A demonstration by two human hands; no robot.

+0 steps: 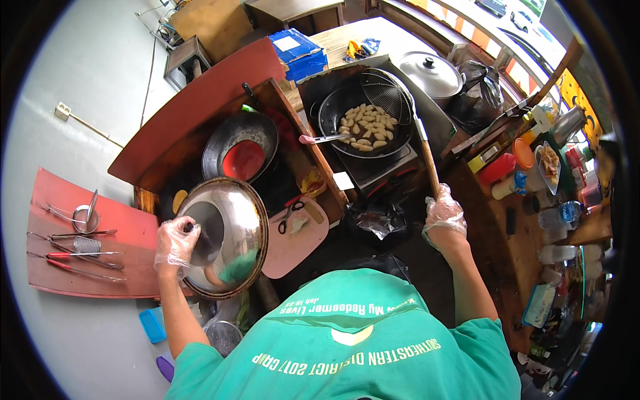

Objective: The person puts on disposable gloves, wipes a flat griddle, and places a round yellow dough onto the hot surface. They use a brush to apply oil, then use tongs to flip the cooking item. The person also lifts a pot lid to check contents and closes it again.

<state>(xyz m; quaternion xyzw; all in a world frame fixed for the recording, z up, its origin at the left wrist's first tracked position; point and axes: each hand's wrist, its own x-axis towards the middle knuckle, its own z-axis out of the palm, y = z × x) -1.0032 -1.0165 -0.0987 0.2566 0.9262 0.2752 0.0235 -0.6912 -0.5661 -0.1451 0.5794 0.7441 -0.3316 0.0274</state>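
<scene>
My left hand (pixel 176 243), in a clear plastic glove, grips the dark knob of a large domed metal lid (pixel 240 225). The lid is tilted and raised at the left, in front of a dark wok (pixel 212 145) with a red bowl (pixel 243 159) in it. My right hand (pixel 445 212), gloved too, holds the wooden handle of a wire spider strainer (pixel 385 92). Its mesh is over the far right side of a black wok (pixel 327 112) on a stove. Many pale, oblong food pieces (pixel 367 125) lie in that wok. Tongs (pixel 320 139) rest across its left rim.
A pink cutting board (pixel 280 255) with scissors (pixel 288 216) lies between the woks and my body. Utensils hang on a red board (pixel 50 210) at left. A lidded pot (pixel 430 75) and black bag (pixel 477 95) stand far right. Bottles and a plate of food (pixel 549 162) crowd the right shelf.
</scene>
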